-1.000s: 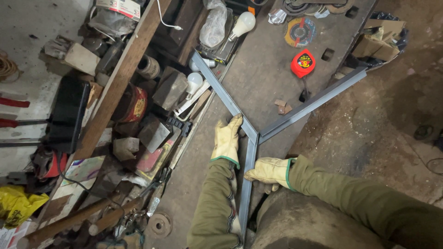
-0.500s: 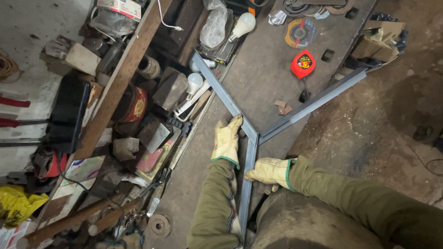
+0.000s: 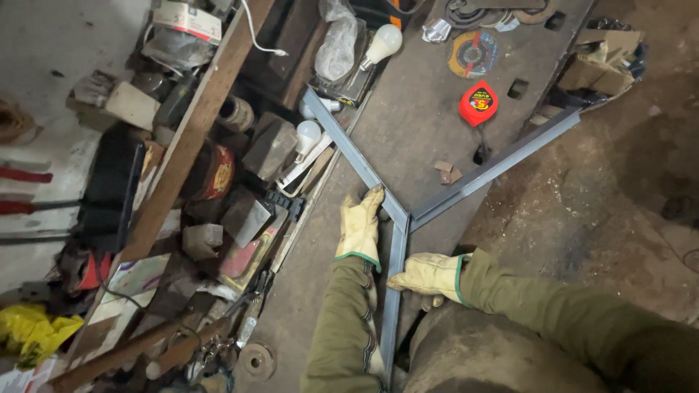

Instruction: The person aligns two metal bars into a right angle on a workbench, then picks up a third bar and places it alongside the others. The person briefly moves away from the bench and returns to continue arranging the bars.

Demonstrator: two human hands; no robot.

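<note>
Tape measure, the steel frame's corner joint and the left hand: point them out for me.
Tape measure [image 3: 478,103], head view, middle of its red case.
Steel frame [image 3: 403,216], head view, corner joint.
Left hand [image 3: 362,225], head view, back of the glove.

I see a red tape measure [image 3: 478,103] lying on the steel bench [image 3: 422,109] near a grinding disc [image 3: 472,53]. Two white light bulbs [image 3: 384,41] sit among clutter beside a wooden plank [image 3: 196,124].

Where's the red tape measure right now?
The red tape measure lies on the metal workbench, upper right, just below the round grinding disc.
</note>
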